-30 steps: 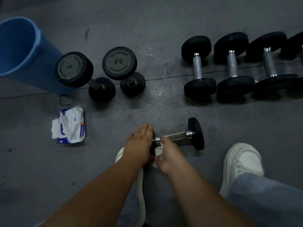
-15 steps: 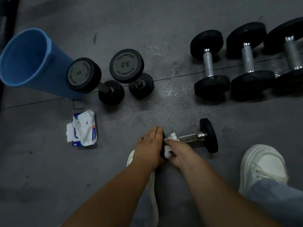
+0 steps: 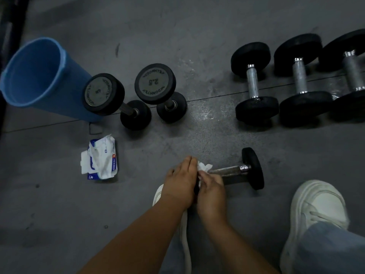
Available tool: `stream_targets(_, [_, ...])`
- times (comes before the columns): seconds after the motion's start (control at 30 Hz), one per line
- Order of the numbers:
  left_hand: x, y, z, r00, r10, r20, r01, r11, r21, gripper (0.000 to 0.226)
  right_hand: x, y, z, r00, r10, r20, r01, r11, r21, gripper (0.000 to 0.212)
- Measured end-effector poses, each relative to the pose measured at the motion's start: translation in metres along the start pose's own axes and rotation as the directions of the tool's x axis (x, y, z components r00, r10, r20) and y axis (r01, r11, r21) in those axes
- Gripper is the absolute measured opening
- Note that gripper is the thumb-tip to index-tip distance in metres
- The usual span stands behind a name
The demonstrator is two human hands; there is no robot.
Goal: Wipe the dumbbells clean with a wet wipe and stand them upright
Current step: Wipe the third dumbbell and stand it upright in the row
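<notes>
Your left hand [image 3: 180, 182] presses flat against the dumbbell [image 3: 231, 171]; your right hand [image 3: 211, 187] pinches the wipe [image 3: 204, 167] on its end.

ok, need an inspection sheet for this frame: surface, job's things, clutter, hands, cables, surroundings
surface: dark grey floor, scuffed, one seam line across it.
job's things: small dumbbell lying on its side in front of the person; wet wipe bunched at its near end; dumbbell marked 5 and dumbbell marked 2.5 standing on end; row of lying dumbbells at right; wipe pack on the floor.
clutter: blue bin at left, beside the dumbbell marked 5.
hands: left hand covers the small dumbbell's near head, grip unclear; right hand pinches the wet wipe.
cables: nothing seen.
surroundings: white shoe, jeans leg; dark edge at far left, unclear.
</notes>
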State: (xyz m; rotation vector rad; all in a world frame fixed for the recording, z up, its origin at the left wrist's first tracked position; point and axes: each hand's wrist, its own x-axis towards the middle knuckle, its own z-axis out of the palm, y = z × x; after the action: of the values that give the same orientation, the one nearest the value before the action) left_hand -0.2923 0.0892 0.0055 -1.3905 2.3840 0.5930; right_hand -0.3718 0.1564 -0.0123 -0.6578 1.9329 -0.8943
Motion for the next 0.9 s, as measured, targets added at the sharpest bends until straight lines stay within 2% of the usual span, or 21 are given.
stream_targets(0.03, [0.000,0.000,0.000,1.000,0.001,-0.004,-0.001,1.000,-0.003,0.079,-0.001,0.000,-0.003,0.997,-0.055,0.058,0.058,0.997,-0.052,0.030])
stream_targets(0.1, [-0.001,0.001,-0.002,1.000,0.006,-0.003,-0.006,1.000,-0.006,0.082,0.001,-0.005,-0.009,0.989,0.042,0.144,-0.038,0.999,-0.027,0.020])
stream_targets(0.17, [-0.002,0.002,-0.002,1.000,0.012,0.007,-0.012,1.000,-0.015,0.088,0.011,-0.008,-0.013,0.969,0.090,0.232,-0.057,0.988,-0.143,0.038])
stream_targets(0.2, [-0.003,0.002,-0.003,1.000,0.013,0.011,-0.013,1.000,-0.012,0.090,0.016,-0.013,-0.014,0.959,0.118,0.258,-0.068,0.978,-0.195,0.042])
stream_targets(0.23, [-0.002,0.002,-0.004,1.000,0.015,0.016,-0.015,1.000,-0.002,0.091,0.023,-0.014,-0.014,0.953,0.101,0.285,-0.010,0.953,-0.302,0.040])
stream_targets(0.27, [-0.002,0.001,-0.006,1.000,0.014,0.026,-0.014,1.000,0.007,0.092,0.028,-0.019,-0.016,0.939,0.061,0.339,0.108,0.883,-0.457,0.032])
stream_targets(0.3, [-0.001,0.001,-0.007,0.999,0.013,0.037,-0.014,1.000,0.015,0.094,0.034,-0.024,-0.015,0.920,0.007,0.392,0.252,0.756,-0.605,0.028])
stream_targets(0.33, [0.000,0.000,-0.008,0.999,0.013,0.047,-0.015,1.000,0.023,0.096,0.038,-0.026,-0.014,0.918,-0.065,0.391,0.333,0.661,-0.672,0.028])
stream_targets(0.47, [-0.001,0.000,-0.008,0.997,0.002,0.080,-0.004,0.999,0.036,0.103,0.037,-0.036,-0.021,0.925,-0.154,0.348,0.370,0.583,-0.724,0.025])
stream_targets(0.53, [-0.001,0.002,-0.007,0.995,-0.009,0.098,0.008,1.000,0.016,0.106,0.032,-0.025,-0.031,0.917,-0.151,0.370,0.372,0.661,-0.652,0.023])
stream_targets(0.57, [-0.001,0.002,-0.006,0.994,-0.015,0.104,0.015,1.000,0.006,0.107,0.027,-0.015,-0.037,0.933,-0.153,0.326,0.320,0.766,-0.558,0.023])
stream_targets(0.6, [0.000,0.002,-0.005,0.994,-0.020,0.108,0.020,1.000,0.002,0.109,0.020,-0.006,-0.041,0.967,-0.115,0.225,0.202,0.887,-0.415,0.023])
stream_targets(0.63, [0.001,0.002,-0.005,0.993,-0.028,0.115,0.028,1.000,0.002,0.111,0.012,0.001,-0.044,0.996,0.004,0.084,0.013,0.979,-0.203,0.024])
stream_targets(0.67, [0.001,0.003,-0.006,0.991,-0.038,0.125,0.038,0.999,0.006,0.113,0.005,0.006,-0.048,0.975,0.220,-0.033,-0.215,0.970,0.112,0.022])
stream_targets(0.7, [0.001,0.004,-0.006,0.990,-0.044,0.132,0.043,0.999,0.011,0.114,0.001,0.008,-0.052,0.881,0.471,-0.042,-0.395,0.782,0.483,0.017])
stream_targets(0.73, [0.001,0.005,-0.007,0.990,-0.046,0.131,0.045,0.999,0.014,0.114,-0.002,0.007,-0.058,0.758,0.647,0.082,-0.469,0.454,0.757,0.013])
stream_targets(0.77, [0.001,0.006,-0.007,0.991,-0.048,0.127,0.046,0.999,0.015,0.114,-0.003,0.006,-0.064,0.675,0.700,0.234,-0.439,0.126,0.890,0.011])
stream_targets(0.8, [0.000,0.006,-0.008,0.991,-0.052,0.123,0.051,0.999,0.012,0.113,-0.002,0.005,-0.071,0.638,0.696,0.329,-0.381,-0.086,0.921,0.015])
stream_targets(0.83, [0.000,0.007,-0.008,0.991,-0.058,0.122,0.058,0.998,0.007,0.113,0.001,0.004,-0.077,0.628,0.680,0.378,-0.340,-0.196,0.920,0.022])
stream_targets(0.87, [0.000,0.007,-0.009,0.991,-0.063,0.120,0.063,0.998,0.003,0.113,0.004,0.004,-0.080,0.631,0.668,0.395,-0.319,-0.241,0.917,0.026])
stream_targets(0.9, [-0.001,0.006,-0.009,0.990,-0.066,0.122,0.067,0.998,0.002,0.113,0.007,0.003,-0.080,0.630,0.672,0.389,-0.312,-0.239,0.919,0.028])
